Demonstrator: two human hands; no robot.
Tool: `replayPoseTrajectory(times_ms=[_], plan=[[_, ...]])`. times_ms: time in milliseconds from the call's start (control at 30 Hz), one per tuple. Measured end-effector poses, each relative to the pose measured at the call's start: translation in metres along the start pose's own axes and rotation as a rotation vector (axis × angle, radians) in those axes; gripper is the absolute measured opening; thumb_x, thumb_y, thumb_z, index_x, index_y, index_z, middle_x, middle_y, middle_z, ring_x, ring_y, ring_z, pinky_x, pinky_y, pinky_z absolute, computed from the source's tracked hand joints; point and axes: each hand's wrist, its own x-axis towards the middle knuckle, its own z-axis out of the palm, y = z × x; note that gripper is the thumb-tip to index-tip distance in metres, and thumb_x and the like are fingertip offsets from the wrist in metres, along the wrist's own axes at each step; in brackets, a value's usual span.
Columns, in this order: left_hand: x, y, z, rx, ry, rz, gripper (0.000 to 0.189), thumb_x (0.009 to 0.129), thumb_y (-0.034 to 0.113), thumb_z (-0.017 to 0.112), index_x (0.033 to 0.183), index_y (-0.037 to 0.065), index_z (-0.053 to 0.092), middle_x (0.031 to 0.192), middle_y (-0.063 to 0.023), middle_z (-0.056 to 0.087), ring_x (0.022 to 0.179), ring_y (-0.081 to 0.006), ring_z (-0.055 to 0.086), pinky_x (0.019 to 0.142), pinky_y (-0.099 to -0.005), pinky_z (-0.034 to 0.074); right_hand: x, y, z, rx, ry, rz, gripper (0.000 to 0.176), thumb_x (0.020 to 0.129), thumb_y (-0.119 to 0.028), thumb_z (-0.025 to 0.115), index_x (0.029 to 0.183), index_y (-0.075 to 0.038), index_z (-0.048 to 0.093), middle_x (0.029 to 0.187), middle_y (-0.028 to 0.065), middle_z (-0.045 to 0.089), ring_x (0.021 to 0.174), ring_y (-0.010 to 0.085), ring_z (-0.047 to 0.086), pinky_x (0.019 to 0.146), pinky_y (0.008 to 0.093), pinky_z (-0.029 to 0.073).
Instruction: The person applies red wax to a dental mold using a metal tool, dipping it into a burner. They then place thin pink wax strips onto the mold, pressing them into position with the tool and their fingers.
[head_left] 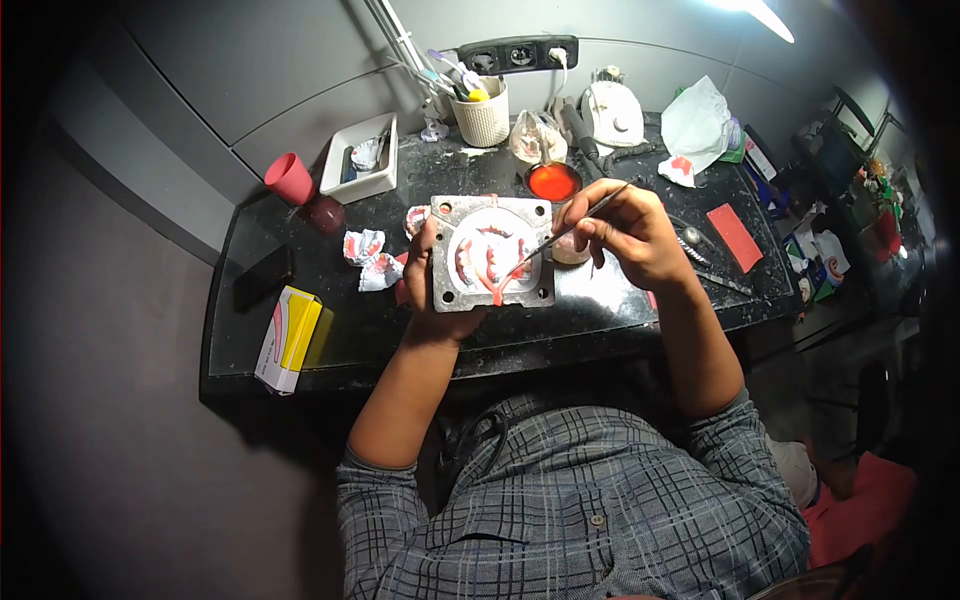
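Observation:
My left hand (446,324) grips a square metal dental flask (445,288) from its left side and from below, tilted up toward me. White plaster (462,232) fills the flask's round middle, with red wax (499,292) in curved ridges and a branching strip at the lower edge. In a pen-like grasp, my right hand (645,240) holds a thin metal wax carver (550,242). Its tip reaches the wax right of the middle; whether it touches cannot be told. White and red dental casts (380,272) lie left of the flask.
Behind the flask sits a pan of red liquid (553,183). A white tray (342,187), pink cup (287,178) and tool holder (483,122) stand along the back. A yellow-white box (288,340) is at the front left edge; a red wax sheet (735,238) lies right.

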Motion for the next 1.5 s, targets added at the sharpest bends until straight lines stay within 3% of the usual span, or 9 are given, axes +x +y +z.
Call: replayPoseTrajectory(times_ms=[100,300,467,600,833,1100,1333,1400,1500], plan=[[0.000,0.003,-0.002,-0.094,-0.128,-0.078,0.082,0.102,0.054,0.052,0.152,-0.010,0.036,0.150,-0.0294,0.049,0.139,-0.0464,0.048,0.113,-0.0635,0.039,0.000,-0.005,0.002,0.057,0.007,0.041,0.014,0.099,-0.006,0.067,0.111,0.001,0.063,0.105,0.0114,0.073,0.080,0.0078,0.064,0.061,0.0205,0.050],[-0.001,0.001,-0.002,-0.011,-0.010,-0.039,0.082,0.103,0.055,0.051,0.151,-0.009,0.037,0.149,-0.0295,0.049,0.138,-0.0461,0.048,0.113,-0.0631,0.039,0.001,-0.003,0.004,0.019,-0.019,0.001,0.013,0.100,-0.006,0.066,0.111,0.001,0.063,0.103,0.0108,0.074,0.081,0.0081,0.066,0.060,0.0208,0.052],[0.001,0.001,-0.006,0.016,-0.020,-0.027,0.081,0.103,0.054,0.051,0.151,-0.009,0.038,0.150,-0.0286,0.050,0.138,-0.0452,0.048,0.114,-0.0623,0.038,-0.001,-0.007,-0.001,0.019,0.022,0.046,0.012,0.100,-0.004,0.065,0.110,0.002,0.063,0.102,0.0106,0.073,0.081,0.0089,0.066,0.060,0.0211,0.053],[0.000,0.001,-0.004,-0.071,-0.074,-0.046,0.075,0.103,0.051,0.053,0.149,-0.008,0.044,0.149,-0.0245,0.053,0.139,-0.0409,0.050,0.117,-0.0593,0.036,-0.006,-0.007,-0.011,0.023,0.083,-0.031,0.008,0.101,-0.001,0.061,0.108,0.002,0.062,0.102,0.0118,0.072,0.079,0.0100,0.066,0.054,0.0218,0.053],[0.002,0.003,-0.004,-0.188,-0.186,-0.078,0.069,0.103,0.048,0.054,0.148,-0.004,0.049,0.150,-0.0218,0.054,0.139,-0.0377,0.050,0.119,-0.0574,0.035,-0.019,0.015,-0.052,-0.158,0.429,-0.021,0.006,0.102,-0.005,0.062,0.107,0.000,0.063,0.101,0.0108,0.075,0.071,0.0075,0.062,0.052,0.0216,0.051],[0.002,0.003,-0.005,-0.138,-0.098,-0.070,0.072,0.102,0.049,0.056,0.148,-0.005,0.048,0.149,-0.0222,0.054,0.139,-0.0387,0.049,0.119,-0.0578,0.034,-0.016,0.001,-0.001,0.133,0.086,-0.021,0.006,0.102,-0.002,0.059,0.107,0.001,0.062,0.104,0.0133,0.072,0.069,0.0074,0.062,0.052,0.0192,0.049],[0.000,0.002,0.000,-0.088,-0.019,-0.057,0.079,0.100,0.051,0.059,0.148,-0.010,0.042,0.150,-0.0255,0.052,0.139,-0.0397,0.049,0.119,-0.0567,0.034,-0.009,0.007,0.018,0.125,0.042,-0.005,0.010,0.100,-0.001,0.063,0.109,0.002,0.062,0.099,0.0114,0.073,0.068,0.0074,0.059,0.052,0.0199,0.047],[-0.001,0.001,0.006,-0.042,0.007,-0.052,0.065,0.102,0.047,0.055,0.143,-0.004,0.051,0.140,-0.0220,0.059,0.132,-0.0381,0.055,0.115,-0.0563,0.040,-0.008,0.009,0.018,0.134,0.046,-0.011,0.009,0.100,-0.001,0.063,0.109,0.002,0.062,0.099,0.0114,0.073,0.067,0.0072,0.059,0.052,0.0199,0.047],[-0.001,0.001,0.005,-0.047,0.019,-0.026,0.065,0.102,0.046,0.055,0.143,-0.004,0.051,0.140,-0.0219,0.060,0.131,-0.0379,0.056,0.115,-0.0561,0.041,-0.009,0.009,0.018,0.121,0.073,-0.020,0.008,0.100,-0.001,0.063,0.109,0.002,0.062,0.098,0.0110,0.073,0.067,0.0069,0.059,0.052,0.0197,0.046]])
